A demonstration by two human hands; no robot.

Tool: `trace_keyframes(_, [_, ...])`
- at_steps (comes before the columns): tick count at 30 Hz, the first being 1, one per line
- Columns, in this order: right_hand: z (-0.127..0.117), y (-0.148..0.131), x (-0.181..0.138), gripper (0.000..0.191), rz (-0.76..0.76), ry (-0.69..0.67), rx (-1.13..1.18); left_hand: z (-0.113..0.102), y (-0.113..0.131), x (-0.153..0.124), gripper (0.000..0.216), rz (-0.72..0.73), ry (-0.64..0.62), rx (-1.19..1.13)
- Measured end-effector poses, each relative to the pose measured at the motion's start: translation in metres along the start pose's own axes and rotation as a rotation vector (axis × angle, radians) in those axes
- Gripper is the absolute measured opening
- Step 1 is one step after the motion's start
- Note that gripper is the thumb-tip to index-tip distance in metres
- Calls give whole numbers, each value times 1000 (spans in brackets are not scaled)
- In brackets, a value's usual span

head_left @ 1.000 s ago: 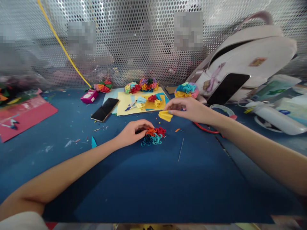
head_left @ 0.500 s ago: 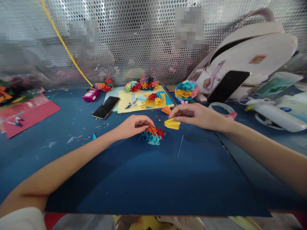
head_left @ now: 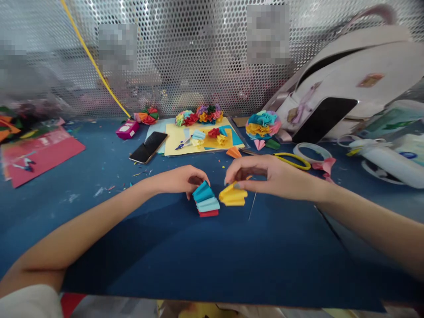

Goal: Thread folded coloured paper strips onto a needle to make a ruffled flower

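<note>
My left hand (head_left: 180, 180) pinches a stack of folded paper pieces (head_left: 205, 201), blue and teal on top and red at the bottom, held on edge on the blue table mat (head_left: 205, 256). My right hand (head_left: 265, 174) pinches a yellow folded paper fan (head_left: 232, 195) right beside that stack, nearly touching it. A thin needle or wire (head_left: 251, 206) lies on the mat just under my right wrist.
At the back lie a yellow paper sheet (head_left: 175, 141) with small scissors and folded pieces, finished paper flowers (head_left: 263, 123), a phone (head_left: 148, 147), a pink box (head_left: 127, 129), red paper (head_left: 43, 154) at left, a white backpack (head_left: 357, 84), a tape ring (head_left: 311, 152) and bottles at right. A perforated metal screen stands behind.
My right hand has carried the yellow fan down and left to the stack. My left hand has turned the paper cluster so its flat folded side now faces me.
</note>
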State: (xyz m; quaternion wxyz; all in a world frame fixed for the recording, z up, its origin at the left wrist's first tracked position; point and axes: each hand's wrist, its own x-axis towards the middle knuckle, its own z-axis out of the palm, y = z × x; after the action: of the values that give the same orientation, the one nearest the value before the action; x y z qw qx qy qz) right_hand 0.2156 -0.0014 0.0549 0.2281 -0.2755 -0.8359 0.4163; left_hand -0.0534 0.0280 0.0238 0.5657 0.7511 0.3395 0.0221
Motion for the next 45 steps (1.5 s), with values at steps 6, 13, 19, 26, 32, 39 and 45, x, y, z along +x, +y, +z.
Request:
trace_keyframes(6, [26, 0, 7, 10, -41, -64, -71, -6, 13, -10, 26, 95, 272, 485])
trace_keyframes(13, [28, 9, 10, 10, -32, -50, -58, 2, 51, -44, 13, 83, 441, 827])
trace_keyframes(19, [28, 10, 9, 10, 6, -60, 6, 33, 64, -49, 5, -45, 271, 987])
trace_keyframes(26, [31, 2, 6, 12, 118, -76, 181, 43, 54, -37, 4, -68, 283, 1019])
trace_keyframes(32, [38, -2, 5, 6, 179, -20, 115, 44, 52, -32, 6, -57, 296, 869])
trace_keyframes(39, [40, -2, 4, 15, 208, -39, 64, 36, 46, -29, 13, 58, 266, 596])
trace_keyframes(45, [43, 2, 3, 7, 102, -25, -165, 39, 44, -29, 9, 97, 283, 553])
